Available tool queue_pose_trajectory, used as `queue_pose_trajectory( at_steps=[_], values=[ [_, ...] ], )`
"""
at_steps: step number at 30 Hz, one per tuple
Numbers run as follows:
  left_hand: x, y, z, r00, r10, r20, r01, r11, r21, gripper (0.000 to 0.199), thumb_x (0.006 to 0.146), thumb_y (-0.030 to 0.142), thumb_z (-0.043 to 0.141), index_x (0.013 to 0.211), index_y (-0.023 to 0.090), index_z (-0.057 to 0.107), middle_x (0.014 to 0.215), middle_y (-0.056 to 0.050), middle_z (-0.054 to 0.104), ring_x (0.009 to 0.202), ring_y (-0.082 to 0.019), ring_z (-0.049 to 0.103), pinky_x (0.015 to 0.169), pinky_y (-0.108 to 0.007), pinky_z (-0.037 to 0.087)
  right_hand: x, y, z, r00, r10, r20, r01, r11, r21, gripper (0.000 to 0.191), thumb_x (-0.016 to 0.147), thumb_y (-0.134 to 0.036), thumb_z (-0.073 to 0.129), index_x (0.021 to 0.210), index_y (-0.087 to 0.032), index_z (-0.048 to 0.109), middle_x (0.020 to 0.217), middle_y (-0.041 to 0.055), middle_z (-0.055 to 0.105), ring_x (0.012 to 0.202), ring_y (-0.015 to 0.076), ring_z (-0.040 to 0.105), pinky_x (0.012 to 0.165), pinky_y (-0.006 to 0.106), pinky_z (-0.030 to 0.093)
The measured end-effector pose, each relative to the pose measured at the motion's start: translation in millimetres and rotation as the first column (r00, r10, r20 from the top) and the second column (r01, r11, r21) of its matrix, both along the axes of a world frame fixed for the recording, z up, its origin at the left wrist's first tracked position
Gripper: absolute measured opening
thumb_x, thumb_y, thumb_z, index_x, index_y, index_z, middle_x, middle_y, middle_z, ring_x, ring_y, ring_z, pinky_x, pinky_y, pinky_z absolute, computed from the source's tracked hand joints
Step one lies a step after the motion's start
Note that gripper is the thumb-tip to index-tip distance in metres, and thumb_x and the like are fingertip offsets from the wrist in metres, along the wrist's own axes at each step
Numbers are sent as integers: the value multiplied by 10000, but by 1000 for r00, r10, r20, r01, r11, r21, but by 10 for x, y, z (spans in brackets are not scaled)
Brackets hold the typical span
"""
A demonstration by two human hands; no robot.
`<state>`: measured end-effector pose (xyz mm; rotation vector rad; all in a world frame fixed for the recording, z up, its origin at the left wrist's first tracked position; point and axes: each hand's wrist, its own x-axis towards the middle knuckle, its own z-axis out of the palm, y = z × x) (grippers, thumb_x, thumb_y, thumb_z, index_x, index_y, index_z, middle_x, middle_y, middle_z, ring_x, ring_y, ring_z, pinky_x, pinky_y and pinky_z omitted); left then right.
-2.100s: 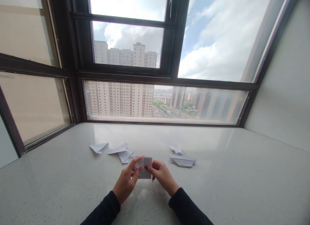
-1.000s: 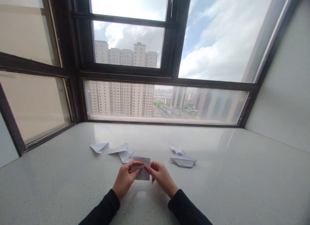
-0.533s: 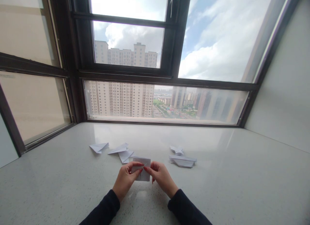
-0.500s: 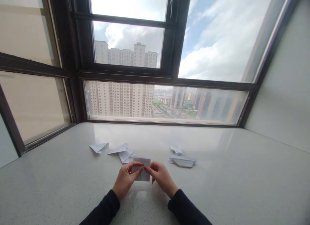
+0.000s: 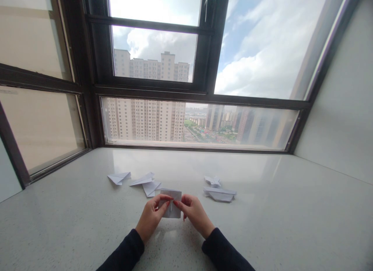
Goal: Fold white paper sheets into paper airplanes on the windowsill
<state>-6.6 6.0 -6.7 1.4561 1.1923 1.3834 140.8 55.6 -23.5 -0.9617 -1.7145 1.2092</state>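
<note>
Pinching folded paper square (image 5: 176, 212) between them: left hand (image 5: 149, 217) with thumb and forefinger nearly closed, right hand (image 5: 198, 213) with thumb in front (backing fingers mostly hidden), tips near its middle, likely to steady layers. Folded pieces (image 5: 119, 179) beyond left hand, boat-like fold (image 5: 220, 195) beyond right, presumably leaving working room.

"Where could your left hand (image 5: 150, 214) pass?"
"Out to my left, over bare sill (image 5: 72, 220); straight ahead, overlapping folded papers (image 5: 150, 186) block it."
"And the right hand (image 5: 196, 214)?"
"The boat-shaped paper (image 5: 220, 194) lies ahead and rightward, a smaller piece (image 5: 213, 181) behind it; farther right I've wide sill. Between both groups, a lane reaches the window (image 5: 201, 125)."
</note>
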Motion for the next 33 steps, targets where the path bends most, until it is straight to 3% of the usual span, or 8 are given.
queue_pose_trajectory(
  at_steps=[33],
  values=[
    [4,6,-18,1000,-15,16,16,1000,-19,256,650,311,585,841,140,602,835,-61,650,768,-201,593,672,-289,472,2,2,-3,1000,9,5,-9,1000,2,391,634,-526,557,633,-135,549,499,-34,490,397,77,439,329,173,353]
  ],
)
